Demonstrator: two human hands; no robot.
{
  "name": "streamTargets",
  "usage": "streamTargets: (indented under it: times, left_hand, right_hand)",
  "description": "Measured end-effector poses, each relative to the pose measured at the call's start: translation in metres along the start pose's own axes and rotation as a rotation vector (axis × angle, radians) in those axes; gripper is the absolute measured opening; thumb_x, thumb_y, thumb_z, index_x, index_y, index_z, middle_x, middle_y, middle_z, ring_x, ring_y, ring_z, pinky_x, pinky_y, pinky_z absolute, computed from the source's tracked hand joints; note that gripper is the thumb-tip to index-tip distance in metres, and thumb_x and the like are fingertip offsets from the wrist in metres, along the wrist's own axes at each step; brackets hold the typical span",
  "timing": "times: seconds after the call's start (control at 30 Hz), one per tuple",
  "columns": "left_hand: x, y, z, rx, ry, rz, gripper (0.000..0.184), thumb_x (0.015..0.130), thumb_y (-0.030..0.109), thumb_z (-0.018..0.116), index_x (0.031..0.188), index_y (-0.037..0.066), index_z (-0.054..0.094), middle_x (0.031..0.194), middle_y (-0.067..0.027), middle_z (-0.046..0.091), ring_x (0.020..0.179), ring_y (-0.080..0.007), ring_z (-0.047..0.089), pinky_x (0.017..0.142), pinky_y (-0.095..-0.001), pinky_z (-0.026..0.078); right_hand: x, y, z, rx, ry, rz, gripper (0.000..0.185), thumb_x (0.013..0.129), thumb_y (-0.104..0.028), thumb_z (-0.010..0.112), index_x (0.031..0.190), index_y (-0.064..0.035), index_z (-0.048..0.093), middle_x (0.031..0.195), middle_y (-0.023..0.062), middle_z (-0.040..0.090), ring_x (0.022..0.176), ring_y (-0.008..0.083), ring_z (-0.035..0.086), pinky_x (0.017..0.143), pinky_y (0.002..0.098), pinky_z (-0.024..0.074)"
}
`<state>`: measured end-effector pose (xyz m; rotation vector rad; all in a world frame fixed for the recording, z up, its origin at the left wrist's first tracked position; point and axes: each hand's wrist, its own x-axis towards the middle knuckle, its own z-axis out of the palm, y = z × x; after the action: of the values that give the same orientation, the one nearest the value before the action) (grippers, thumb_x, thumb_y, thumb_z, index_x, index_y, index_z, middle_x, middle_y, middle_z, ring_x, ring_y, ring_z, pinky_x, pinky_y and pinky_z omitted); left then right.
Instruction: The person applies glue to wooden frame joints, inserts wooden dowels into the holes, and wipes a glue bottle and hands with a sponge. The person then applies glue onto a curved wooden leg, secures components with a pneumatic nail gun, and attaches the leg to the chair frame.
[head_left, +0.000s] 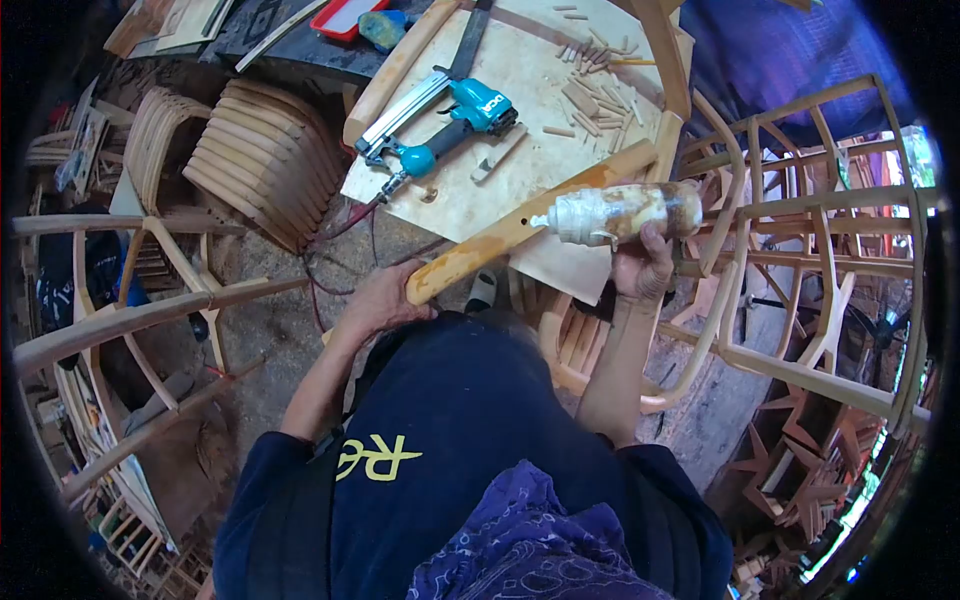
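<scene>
My left hand [388, 298] is closed around the near end of a flat wooden bar [470, 262], which slants up to the right. A dark round hole shows near the bar's middle. My right hand [645, 266] grips a glue bottle [625, 212], lying on its side and smeared with white and brown residue. Its white nozzle points left, close to the hole; whether it touches the wood I cannot tell. Beyond the bar, a teal nail gun [440, 125] with a hose rests on a pale board [405, 205].
Several short wooden dowels [605, 105] lie scattered on the board. Stacked curved wooden parts [262, 165] stand at left. Chair-like wooden frames rise at right [825, 260] and left [150, 310]. A red tray [345, 18] is at the top, and a hose [318, 285] runs down to the floor.
</scene>
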<state>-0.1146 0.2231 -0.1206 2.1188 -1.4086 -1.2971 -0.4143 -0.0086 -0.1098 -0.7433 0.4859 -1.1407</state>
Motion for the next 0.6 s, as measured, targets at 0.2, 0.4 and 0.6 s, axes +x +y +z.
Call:
streamTargets:
  times: [0.2, 0.4, 0.6]
  left_hand:
    - [0.003, -0.006, 0.001, 0.010, 0.031, 0.008, 0.074, 0.067, 0.037, 0.090, 0.131, 0.011, 0.064, 0.110, -0.0199, 0.074, 0.106, -0.0416, 0.069, 0.090, -0.0503, 0.054]
    - [0.006, -0.017, 0.008, 0.025, 0.065, 0.020, 0.073, 0.066, 0.040, 0.089, 0.129, 0.012, 0.065, 0.110, -0.0196, 0.073, 0.107, -0.0411, 0.069, 0.090, -0.0505, 0.054]
    - [-0.004, 0.000, 0.002, 0.018, 0.053, -0.010, 0.069, 0.068, 0.042, 0.088, 0.126, 0.010, 0.067, 0.107, -0.0211, 0.073, 0.103, -0.0422, 0.069, 0.089, -0.0503, 0.054]
  right_hand:
    - [-0.001, -0.030, 0.022, -0.051, -0.074, -0.046, 0.075, 0.083, -0.005, 0.079, 0.149, -0.0046, 0.044, 0.143, 0.0170, 0.056, 0.131, 0.0335, 0.056, 0.114, 0.0505, 0.0457]
    - [-0.005, -0.017, 0.000, -0.262, 0.153, -0.012, 0.067, 0.082, 0.005, 0.080, 0.141, -0.0010, 0.049, 0.129, 0.0089, 0.062, 0.116, 0.0203, 0.064, 0.099, 0.0359, 0.0542]
    - [0.006, -0.020, -0.005, -0.309, 0.067, -0.012, 0.061, 0.086, 0.004, 0.077, 0.140, -0.0069, 0.051, 0.129, 0.0082, 0.063, 0.118, 0.0224, 0.064, 0.104, 0.0397, 0.0534]
